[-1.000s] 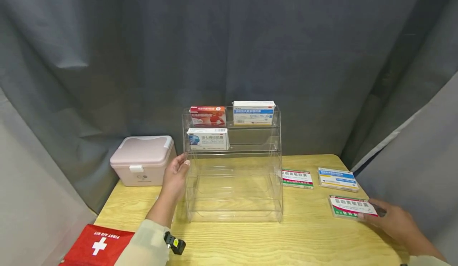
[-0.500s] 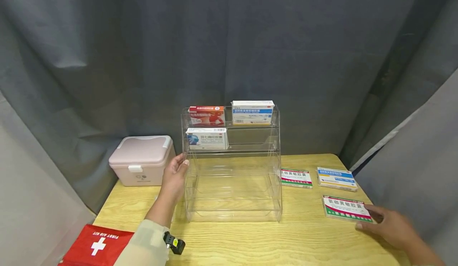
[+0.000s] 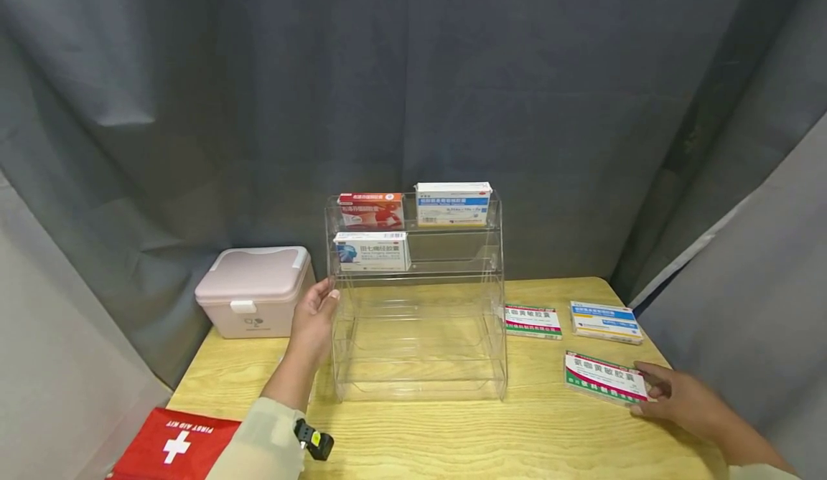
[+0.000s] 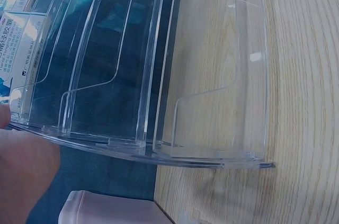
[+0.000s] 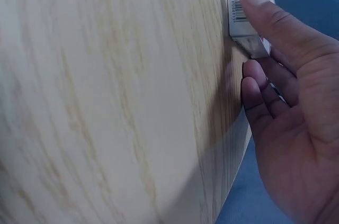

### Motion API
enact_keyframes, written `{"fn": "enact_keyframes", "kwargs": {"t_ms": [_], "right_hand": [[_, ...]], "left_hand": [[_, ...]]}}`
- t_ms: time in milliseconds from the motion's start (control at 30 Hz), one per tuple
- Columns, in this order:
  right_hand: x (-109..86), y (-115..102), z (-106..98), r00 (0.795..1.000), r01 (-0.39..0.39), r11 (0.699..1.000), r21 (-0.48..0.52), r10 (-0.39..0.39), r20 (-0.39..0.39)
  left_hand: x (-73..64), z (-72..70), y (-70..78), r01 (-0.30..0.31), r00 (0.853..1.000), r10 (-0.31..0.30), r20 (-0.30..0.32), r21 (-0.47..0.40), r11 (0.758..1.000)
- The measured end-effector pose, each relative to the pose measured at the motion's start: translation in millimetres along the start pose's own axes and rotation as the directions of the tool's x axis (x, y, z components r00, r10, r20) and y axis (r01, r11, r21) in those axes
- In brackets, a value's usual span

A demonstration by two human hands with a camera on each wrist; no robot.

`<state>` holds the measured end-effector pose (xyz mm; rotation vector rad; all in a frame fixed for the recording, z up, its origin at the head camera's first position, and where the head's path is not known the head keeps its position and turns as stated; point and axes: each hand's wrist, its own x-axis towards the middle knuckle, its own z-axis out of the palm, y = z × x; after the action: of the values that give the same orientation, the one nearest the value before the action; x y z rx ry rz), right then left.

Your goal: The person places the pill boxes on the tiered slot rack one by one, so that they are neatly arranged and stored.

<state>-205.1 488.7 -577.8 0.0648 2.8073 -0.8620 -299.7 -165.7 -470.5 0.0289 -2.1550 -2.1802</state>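
Observation:
A clear tiered display rack (image 3: 420, 329) stands on the wooden table. My left hand (image 3: 315, 316) holds its left side panel, thumb in front; in the left wrist view the rack (image 4: 143, 144) fills much of the picture. At the table's right, my right hand (image 3: 681, 401) pinches the right end of a white, green and magenta medicine box (image 3: 606, 378), which lies face up, low over the wood. In the right wrist view the thumb is on the barcoded side of this box (image 5: 242, 15); its far end is out of frame.
Red (image 3: 371, 212), blue-striped (image 3: 452, 206) and white (image 3: 373, 253) medicine boxes stand in the rack's upper tiers. Right of it lie another green-magenta box (image 3: 533, 322) and a blue-white one (image 3: 606, 322). A pink case (image 3: 253, 293) and a red first aid pouch (image 3: 177, 443) are at left.
My right hand has moved left over the table, and the green-magenta medicine box has shifted left with it. The left hand keeps its place on the rack.

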Motion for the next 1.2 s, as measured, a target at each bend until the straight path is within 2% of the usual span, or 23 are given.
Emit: {"fn": "enact_keyframes", "kwargs": {"t_ms": [100, 233, 333, 433, 500, 567, 633, 700, 800, 867, 1033, 1133, 1200], "right_hand": [[-4.5, -2, 2, 0.997, 0.075, 0.997, 0.025, -0.074, -0.03], [-8.3, -8, 5, 0.983, 0.171, 0.985, 0.008, -0.17, -0.072], [-8.3, -14, 6, 0.99, 0.124, 0.992, 0.02, -0.122, -0.067], [-7.5, -20, 7, 0.999, 0.024, 0.994, 0.104, -0.02, -0.043], [-7.6, -24, 7, 0.999, 0.0, 0.984, 0.18, 0.009, -0.048], [-8.2, -29, 8, 0.995, 0.017, 0.966, 0.259, 0.008, -0.095], [-9.3, -38, 7, 0.985, 0.079, 0.939, 0.336, -0.021, -0.172], [-9.9, -51, 2, 0.968, 0.153, 0.898, 0.412, -0.052, -0.247], [-9.9, -81, -14, 0.935, 0.286, 0.812, 0.508, -0.12, -0.334], [-9.7, -109, -28, 0.916, 0.343, 0.785, 0.515, -0.159, -0.368], [-2.6, -199, -51, 0.857, 0.43, 0.778, 0.459, -0.191, -0.479], [7.1, -254, -60, 0.823, 0.482, 0.739, 0.471, -0.197, -0.533], [13.3, -283, -65, 0.809, 0.494, 0.741, 0.455, -0.2, -0.552]], "left_hand": [[0.4, 1.1, 0.8, -0.004, 1.0, 0.004, 0.002, 0.006, 1.0], [0.9, 2.0, 1.0, -0.009, 1.0, 0.009, 0.003, 0.009, 1.0], [0.9, 3.0, 0.5, -0.009, 1.0, 0.009, 0.005, 0.003, 1.0], [1.1, 4.5, -0.3, -0.012, 1.0, 0.012, 0.008, -0.008, 1.0], [1.7, 5.6, -1.1, -0.011, 1.0, 0.011, 0.007, -0.015, 1.0], [2.3, 6.8, -1.8, -0.01, 1.0, 0.01, 0.005, -0.023, 1.0], [2.7, 7.8, -2.3, -0.008, 1.0, 0.008, 0.004, -0.029, 1.0], [2.8, 8.5, -2.7, -0.008, 1.0, 0.008, 0.004, -0.027, 1.0], [2.1, 8.4, -2.4, -0.01, 1.0, 0.01, 0.004, -0.017, 1.0], [1.0, 7.5, -1.5, -0.008, 1.0, 0.008, 0.004, -0.005, 1.0], [-2.3, 2.7, 1.6, -0.008, 1.0, 0.008, 0.008, 0.024, 1.0], [-3.3, 1.2, 1.8, -0.01, 1.0, 0.01, 0.007, 0.024, 1.0], [-2.7, 1.5, 0.9, -0.011, 1.0, 0.011, 0.007, 0.019, 1.0]]}}
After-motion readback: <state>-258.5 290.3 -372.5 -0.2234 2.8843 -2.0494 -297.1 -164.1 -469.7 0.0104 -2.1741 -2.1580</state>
